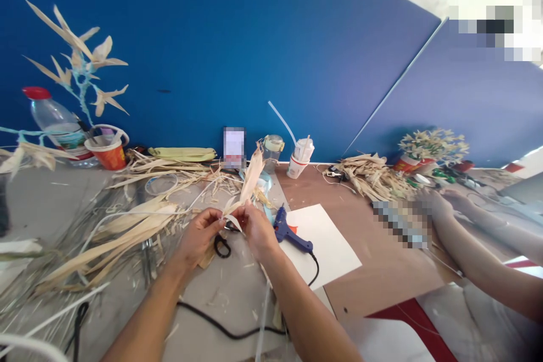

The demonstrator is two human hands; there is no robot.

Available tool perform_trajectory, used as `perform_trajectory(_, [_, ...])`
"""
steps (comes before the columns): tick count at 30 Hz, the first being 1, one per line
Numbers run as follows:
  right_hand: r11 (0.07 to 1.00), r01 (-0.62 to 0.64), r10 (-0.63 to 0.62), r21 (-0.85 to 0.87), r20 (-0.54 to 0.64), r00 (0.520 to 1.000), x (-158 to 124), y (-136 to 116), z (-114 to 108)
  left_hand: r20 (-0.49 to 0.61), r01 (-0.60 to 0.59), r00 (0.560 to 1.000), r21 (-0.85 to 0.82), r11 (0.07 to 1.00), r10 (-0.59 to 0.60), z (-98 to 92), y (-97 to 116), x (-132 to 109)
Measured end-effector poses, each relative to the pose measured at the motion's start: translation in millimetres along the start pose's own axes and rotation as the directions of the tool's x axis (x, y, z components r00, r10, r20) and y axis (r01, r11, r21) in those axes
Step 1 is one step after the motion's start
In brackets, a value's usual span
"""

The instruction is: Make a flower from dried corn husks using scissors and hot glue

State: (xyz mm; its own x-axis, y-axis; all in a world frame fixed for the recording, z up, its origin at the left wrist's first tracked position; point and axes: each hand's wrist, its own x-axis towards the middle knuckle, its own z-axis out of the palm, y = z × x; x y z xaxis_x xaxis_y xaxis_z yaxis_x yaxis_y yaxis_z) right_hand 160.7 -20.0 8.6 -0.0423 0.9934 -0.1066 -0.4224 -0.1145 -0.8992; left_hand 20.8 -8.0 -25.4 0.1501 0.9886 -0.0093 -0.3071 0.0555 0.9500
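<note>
Near the center of the frame, the left hand (pixel 197 240) and the right hand (pixel 258 232) come close together, each pinching a pale corn husk (pixel 253 176) between thumb and fingers; its broad end stands up above the right hand, and a curled strip bends between the two. Just below them, partly hidden, lie scissors (pixel 222 246) with a black handle. Right of the right hand, a blue glue gun (pixel 292 230) rests on white paper (pixel 328 246) on the tabletop (pixel 382 277), its black cord trailing down. Loose husks (pixel 106 249) spread over the left of the frame. At upper left, a branch (pixel 83 82) with husk petals rises near a red paper cup (pixel 109 153) and a red-capped bottle (pixel 55 119). A phone (pixel 234 144) leans against the blue partition (pixel 190 39), with a clear jar (pixel 274 151) to its right. At the right edge, another person's forearms (pixel 479 263) reach in.
</note>
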Motion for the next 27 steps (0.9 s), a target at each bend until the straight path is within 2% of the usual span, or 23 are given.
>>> perform_trajectory(2, [0.999, -0.008, 0.006, 0.045, 0.036, 0.999, -2, 1, 4, 0.008, -0.014, 1.000, 0.027, 1.000, 0.014, -0.2, -1, 0])
perform_trajectory(8, [0.993, -0.072, 0.068, 0.096, 0.043, 0.997, -5, -5, 2, 0.018, -0.074, 0.997, 0.114, 0.991, 0.072, 1.4, -2, 1])
perform_trajectory(16, [0.973, -0.231, 0.231, 0.007, 0.002, 0.973, -3, -6, -5, 0.085, -0.163, 0.986, 0.289, 0.943, 0.145, 0.9, -5, 1])
perform_trajectory(22, [0.977, -0.214, 0.215, 0.015, -0.043, 0.976, -1, -1, -6, 0.092, -0.186, 0.982, 0.358, 0.915, 0.163, 1.5, -5, 0])
perform_trajectory(27, [0.981, -0.192, 0.194, 0.037, -0.036, 0.980, -1, 2, -6, 0.067, -0.189, 0.982, 0.389, 0.902, 0.177, 3.7, -3, -2])
